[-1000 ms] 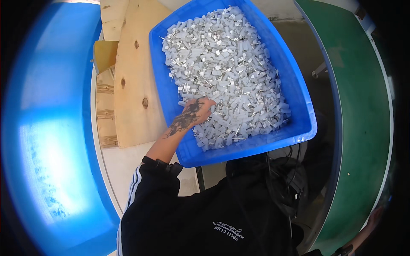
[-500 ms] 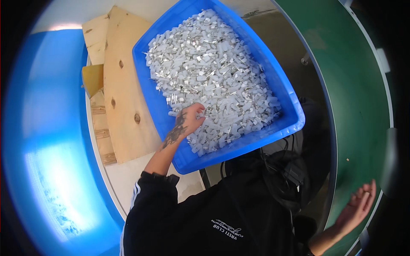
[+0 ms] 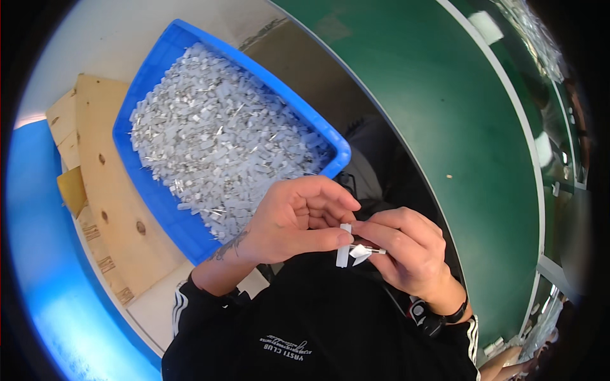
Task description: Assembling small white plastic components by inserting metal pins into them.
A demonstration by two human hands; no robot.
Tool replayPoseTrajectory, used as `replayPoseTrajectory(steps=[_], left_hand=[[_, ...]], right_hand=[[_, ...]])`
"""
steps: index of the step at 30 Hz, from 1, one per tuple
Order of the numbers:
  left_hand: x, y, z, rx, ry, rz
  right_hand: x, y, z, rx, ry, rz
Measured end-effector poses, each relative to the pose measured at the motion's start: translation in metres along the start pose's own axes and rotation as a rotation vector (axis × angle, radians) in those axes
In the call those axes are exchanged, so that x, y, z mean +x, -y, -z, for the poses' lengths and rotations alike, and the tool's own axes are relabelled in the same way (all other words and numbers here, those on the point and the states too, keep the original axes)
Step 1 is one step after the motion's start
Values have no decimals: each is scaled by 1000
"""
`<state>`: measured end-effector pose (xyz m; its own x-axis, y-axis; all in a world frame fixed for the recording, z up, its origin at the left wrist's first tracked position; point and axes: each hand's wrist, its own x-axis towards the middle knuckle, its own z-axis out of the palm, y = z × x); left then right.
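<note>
In front of my chest my two hands meet over a few small white plastic pieces. My left hand (image 3: 286,219) pinches a flat white strip (image 3: 344,251) between thumb and fingers. Touching it from the right, my right hand (image 3: 410,251) is closed on a small white piece with a thin metal pin (image 3: 361,252); its fingertips partly hide how many pieces are there. To the left stands a blue bin (image 3: 330,149), filled with a heap of similar translucent white pieces with metal pins (image 3: 222,133).
A green tabletop (image 3: 470,159) curves along the right, with a tiny pale bit (image 3: 449,176) on it. Plywood boards (image 3: 117,190) and a blue panel (image 3: 38,222) stand at left. Another person's hand (image 3: 508,365) shows at the lower right, near white pieces and clear plastic.
My left hand has come out of the bin holding a white piece. My right hand has moved in from the green tabletop to meet it. The view has turned to the right.
</note>
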<state>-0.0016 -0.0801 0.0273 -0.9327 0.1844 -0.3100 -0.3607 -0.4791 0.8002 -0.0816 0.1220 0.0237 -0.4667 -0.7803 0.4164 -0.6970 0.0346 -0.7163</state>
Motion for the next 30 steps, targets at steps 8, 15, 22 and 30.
replayPoseTrajectory(steps=[8, 15, 22, 30], left_hand=[[30, 11, -30, 31, 50, -71], [28, 16, -56, 600, -58, -392], [34, 29, -57, 1123, -50, -898], [42, 13, -68, 1339, 43, -951]], right_hand=[[-30, 11, 20, -17, -187, -128], [-58, 0, 11, 141, -530, -283], [-71, -4, 1, 433, -655, -371], [-75, -4, 7, 437, -574, -418]])
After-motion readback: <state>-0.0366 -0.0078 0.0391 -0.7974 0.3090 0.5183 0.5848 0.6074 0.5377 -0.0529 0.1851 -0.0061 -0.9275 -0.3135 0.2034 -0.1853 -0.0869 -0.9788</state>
